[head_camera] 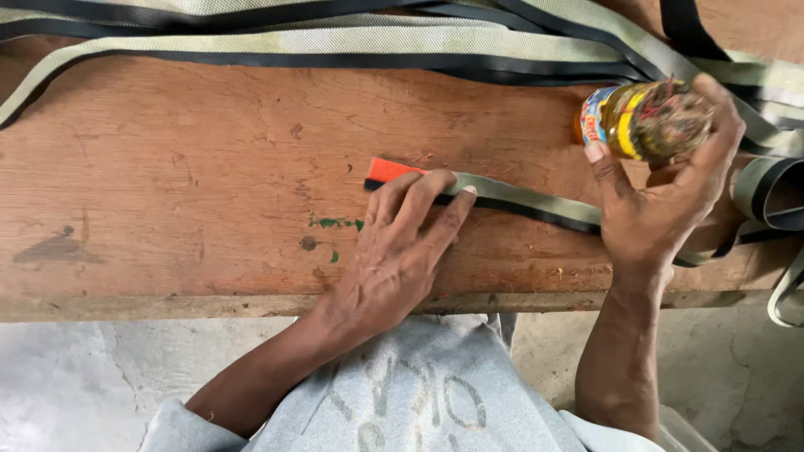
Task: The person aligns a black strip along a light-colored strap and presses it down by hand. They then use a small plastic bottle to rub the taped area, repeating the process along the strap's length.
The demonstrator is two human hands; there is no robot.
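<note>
Now, left hand (400, 243) flat, fingers spread on strap (502, 199), right hand (670, 201) grip wrapped rnd jar (641, 121)

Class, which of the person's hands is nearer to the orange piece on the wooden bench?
Left. The left hand presses the strap beside the orange piece; the right hand holds a small jar farther along.

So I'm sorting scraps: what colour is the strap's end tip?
Orange-red tip, seen in the head view, beside the left hand.

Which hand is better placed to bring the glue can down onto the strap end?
Right. The right hand already grips the glue can just above the strap, while the left hand lies flat, pinning its orange-tipped end.
</note>
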